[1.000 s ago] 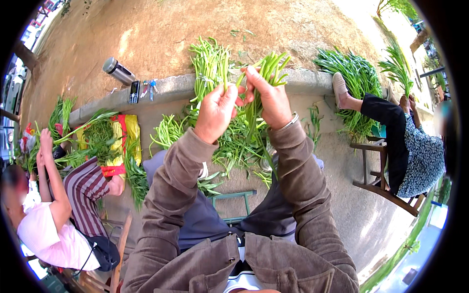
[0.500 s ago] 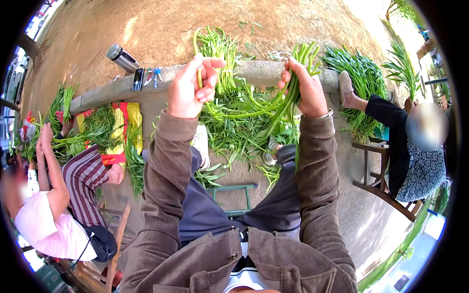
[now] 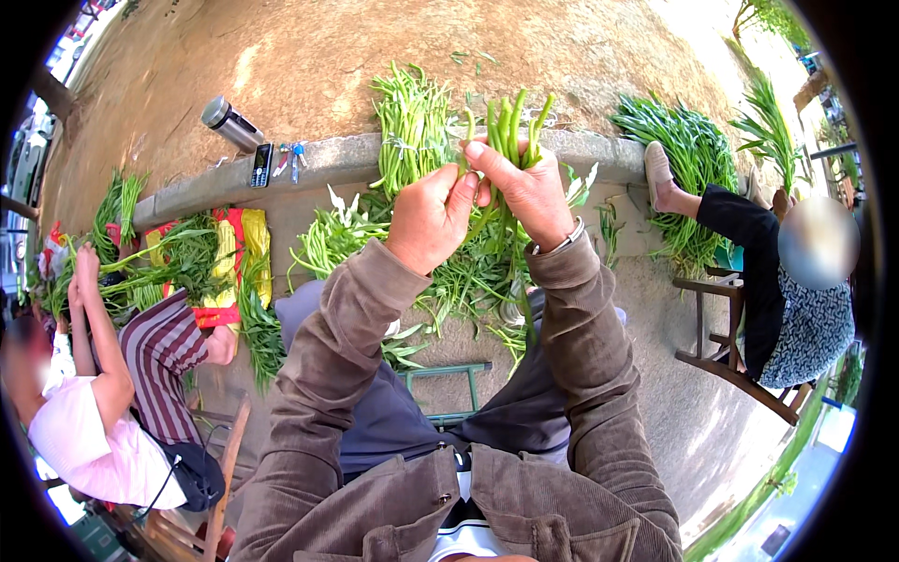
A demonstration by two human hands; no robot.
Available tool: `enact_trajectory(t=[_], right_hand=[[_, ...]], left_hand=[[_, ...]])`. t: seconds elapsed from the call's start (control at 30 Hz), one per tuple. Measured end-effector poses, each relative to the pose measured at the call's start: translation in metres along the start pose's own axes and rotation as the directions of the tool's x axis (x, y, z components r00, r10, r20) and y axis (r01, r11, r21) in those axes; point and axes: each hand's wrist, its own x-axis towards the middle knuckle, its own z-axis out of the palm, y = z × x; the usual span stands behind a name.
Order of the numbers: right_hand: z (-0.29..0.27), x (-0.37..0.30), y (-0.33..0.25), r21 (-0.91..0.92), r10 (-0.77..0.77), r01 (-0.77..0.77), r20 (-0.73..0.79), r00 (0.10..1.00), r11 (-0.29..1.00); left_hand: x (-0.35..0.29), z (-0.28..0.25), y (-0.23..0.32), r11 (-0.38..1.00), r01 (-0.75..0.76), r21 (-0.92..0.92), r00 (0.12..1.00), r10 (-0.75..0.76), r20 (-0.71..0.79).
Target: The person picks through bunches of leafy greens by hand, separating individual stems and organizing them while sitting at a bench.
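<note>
Upright in my right hand (image 3: pixel 532 195) is a small bunch of water spinach (image 3: pixel 509 124), its cut stem ends pointing away and its leaves trailing down toward my knees. My left hand (image 3: pixel 429 217) is closed right beside it, fingertips meeting the right hand's and pinching a single water spinach stem (image 3: pixel 469 120). Just beyond the left hand, a tied water spinach bundle (image 3: pixel 410 136) rests across the stone curb (image 3: pixel 342 157). Below both hands spreads a loose heap of water spinach (image 3: pixel 459 295), partly hidden by my wrists and sleeves.
On the curb, left, are a steel flask (image 3: pixel 234 125), a phone (image 3: pixel 261 165) and keys (image 3: pixel 297 161). A person in pink (image 3: pixel 98 431) handles greens at left. At right, a seated person (image 3: pixel 796 318) is near another heap of greens (image 3: pixel 693 140). A green metal frame (image 3: pixel 445 371) stands between my legs.
My left hand has swung right, bringing a stem from well apart to beside the bunch. My right hand has moved left with the bunch, so both hands now meet.
</note>
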Motion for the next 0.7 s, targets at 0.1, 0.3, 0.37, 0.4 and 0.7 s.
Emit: enact_trajectory(t=[0.1,0.3,0.37,0.4,0.7], right_hand=[[-0.002,0.001,0.000,-0.073,0.009,-0.004,0.069,0.998,0.997],[-0.010,0.000,-0.003,-0.113,0.051,-0.037,0.120,0.992,0.993],[-0.014,0.000,-0.009,-0.141,0.057,-0.040,0.119,0.991,0.989],[-0.017,-0.001,-0.010,-0.162,0.067,-0.047,0.122,0.990,0.986],[-0.019,-0.007,-0.016,-0.192,0.250,-0.191,0.354,0.901,0.963]], left_hand=[[0.001,0.001,0.003,1.000,-0.003,0.004,0.999,0.003,0.033],[0.001,-0.010,0.001,0.974,0.120,-0.192,0.982,-0.088,0.165],[0.002,-0.016,-0.001,0.937,0.168,-0.306,0.981,-0.126,0.151],[0.004,-0.019,-0.003,0.927,0.158,-0.340,0.986,-0.127,0.110],[0.007,-0.030,-0.003,0.926,0.114,-0.361,0.992,-0.087,0.089]])
